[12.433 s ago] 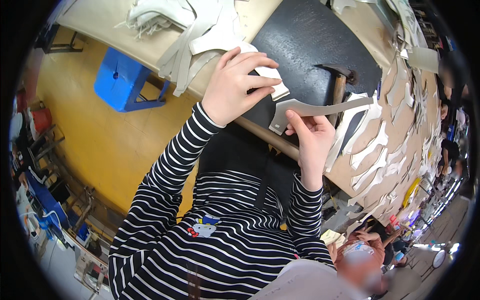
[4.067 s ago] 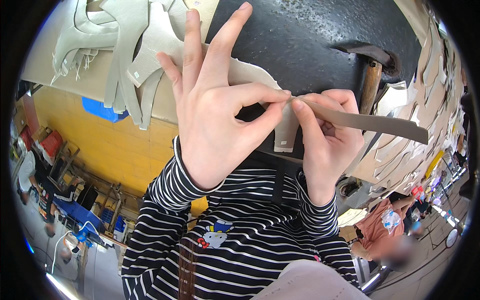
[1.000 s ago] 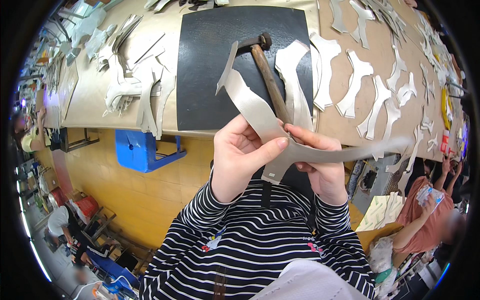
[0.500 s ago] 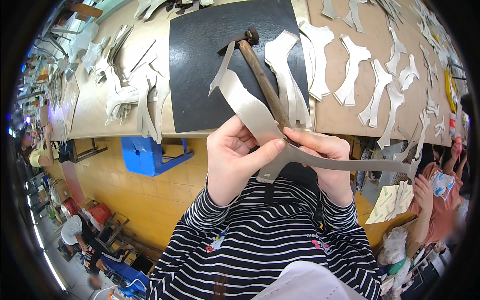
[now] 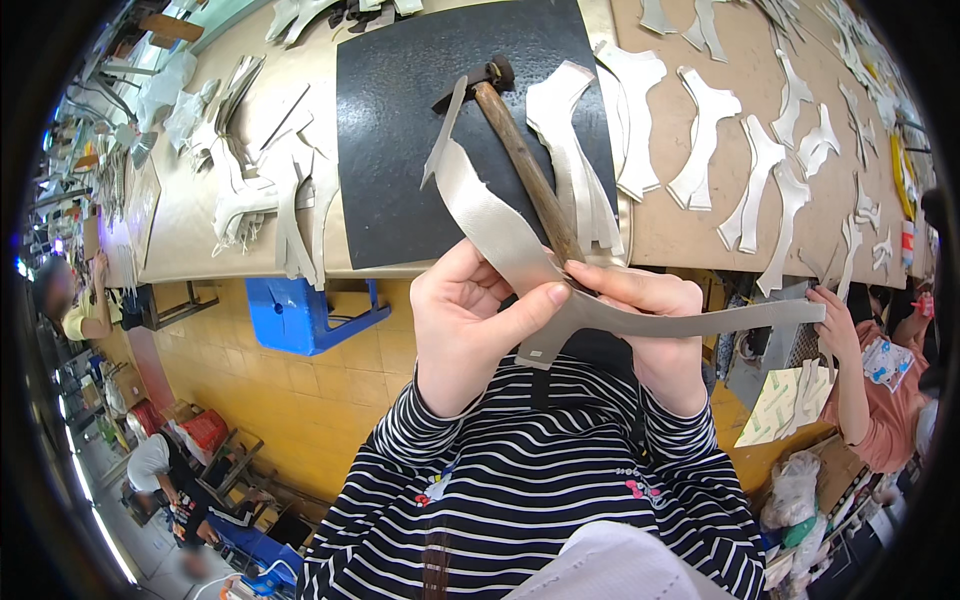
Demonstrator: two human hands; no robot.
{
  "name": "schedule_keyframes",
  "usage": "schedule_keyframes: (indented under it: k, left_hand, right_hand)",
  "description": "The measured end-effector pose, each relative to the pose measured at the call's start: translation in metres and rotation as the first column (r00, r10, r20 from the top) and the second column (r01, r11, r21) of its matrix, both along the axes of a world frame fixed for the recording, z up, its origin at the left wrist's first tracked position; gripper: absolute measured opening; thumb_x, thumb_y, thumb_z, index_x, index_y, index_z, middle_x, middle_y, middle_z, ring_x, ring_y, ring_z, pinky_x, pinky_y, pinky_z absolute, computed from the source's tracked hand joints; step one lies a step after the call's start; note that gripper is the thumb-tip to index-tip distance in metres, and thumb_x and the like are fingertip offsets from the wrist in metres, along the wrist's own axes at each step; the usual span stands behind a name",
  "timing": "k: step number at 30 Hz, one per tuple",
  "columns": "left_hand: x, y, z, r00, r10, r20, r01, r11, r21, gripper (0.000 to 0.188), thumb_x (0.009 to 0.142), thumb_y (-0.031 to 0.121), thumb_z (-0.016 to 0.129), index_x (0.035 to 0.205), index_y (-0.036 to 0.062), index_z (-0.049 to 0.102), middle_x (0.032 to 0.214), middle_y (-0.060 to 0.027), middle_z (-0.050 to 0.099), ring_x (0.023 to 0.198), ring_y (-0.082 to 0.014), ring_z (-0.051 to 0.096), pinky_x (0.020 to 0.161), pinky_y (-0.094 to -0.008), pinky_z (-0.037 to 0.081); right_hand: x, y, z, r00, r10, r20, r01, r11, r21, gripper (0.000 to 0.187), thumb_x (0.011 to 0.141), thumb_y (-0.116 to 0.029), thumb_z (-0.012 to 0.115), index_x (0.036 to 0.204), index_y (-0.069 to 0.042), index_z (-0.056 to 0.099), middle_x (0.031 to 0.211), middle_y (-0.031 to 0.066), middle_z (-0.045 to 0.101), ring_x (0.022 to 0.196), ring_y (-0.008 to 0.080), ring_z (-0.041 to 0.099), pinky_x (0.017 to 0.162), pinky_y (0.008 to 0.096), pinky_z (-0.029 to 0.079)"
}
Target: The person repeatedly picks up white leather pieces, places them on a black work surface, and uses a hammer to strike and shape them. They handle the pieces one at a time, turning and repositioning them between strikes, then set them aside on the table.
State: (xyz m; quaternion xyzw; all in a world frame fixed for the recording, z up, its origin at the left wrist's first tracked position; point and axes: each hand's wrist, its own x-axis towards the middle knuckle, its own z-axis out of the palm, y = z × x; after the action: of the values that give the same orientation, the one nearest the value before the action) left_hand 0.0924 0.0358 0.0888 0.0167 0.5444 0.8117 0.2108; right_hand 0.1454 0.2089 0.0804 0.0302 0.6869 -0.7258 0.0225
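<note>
A pale grey, leather-like cut piece [image 5: 495, 225] with a wide curved arm and a long narrow strip is held up in front of my chest. My left hand [image 5: 455, 325] pinches it near its middle, thumb on top and fingers curled behind. Close beside, my right hand [image 5: 655, 295] grips the same piece where the strip begins; its fingers are partly hidden underneath. A small light mark shows on the piece's short lower tab. Behind it, a wooden-handled hammer [image 5: 520, 155] lies on a black mat [image 5: 400, 160], next to a small stack of similar pale pieces [image 5: 565, 130].
More cut pieces [image 5: 705, 130] lie across the table to the right, and a pile [image 5: 245, 185] sits to the left. A blue plastic stool [image 5: 280, 315] stands below the table edge. At right, a co-worker's hand [image 5: 838, 325] is near the strip's far end.
My hands stay nearly in place, with the held piece's upper arm tilting slightly. The co-worker's hand at right has risen toward the table edge.
</note>
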Motion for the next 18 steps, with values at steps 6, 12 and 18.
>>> schedule_keyframes:
  k: [6, 12, 18]
  left_hand:
    - [0.0005, -0.0001, -0.0007, 1.000, -0.011, 0.015, 0.011, 1.000, 0.002, 0.032, 0.082, -0.002, 0.073, 0.110, -0.0076, 0.060, 0.102, -0.0124, 0.067, 0.094, -0.0159, 0.064, 0.088, -0.0303, 0.050]
    - [0.0009, 0.0002, -0.0023, 1.000, -0.019, 0.020, 0.019, 1.000, 0.000, 0.032, 0.082, -0.001, 0.074, 0.110, -0.0079, 0.060, 0.103, -0.0136, 0.067, 0.095, -0.0166, 0.065, 0.088, -0.0302, 0.051]
    - [0.0006, 0.0002, -0.0014, 0.999, -0.028, 0.019, 0.028, 1.000, 0.001, 0.035, 0.082, 0.001, 0.075, 0.112, -0.0080, 0.059, 0.103, -0.0144, 0.067, 0.095, -0.0167, 0.065, 0.087, -0.0296, 0.052]
  right_hand:
    - [0.0017, -0.0009, 0.0070, 0.997, -0.019, 0.079, 0.023, 0.998, -0.050, 0.029, 0.089, -0.005, 0.061, 0.116, 0.002, 0.067, 0.097, 0.0145, 0.072, 0.083, 0.0156, 0.068, 0.074, 0.0247, 0.052]
    - [0.0031, -0.0008, 0.0066, 0.997, -0.026, 0.075, 0.032, 0.996, -0.083, 0.030, 0.088, -0.004, 0.058, 0.116, 0.004, 0.067, 0.101, 0.0147, 0.071, 0.084, 0.0158, 0.065, 0.075, 0.0246, 0.049]
    - [0.0049, -0.0076, 0.0015, 0.973, -0.115, 0.199, 0.170, 0.943, -0.285, 0.033, 0.083, -0.006, 0.061, 0.113, 0.006, 0.068, 0.087, 0.0111, 0.071, 0.060, 0.0058, 0.051, 0.052, 0.0189, 0.036]
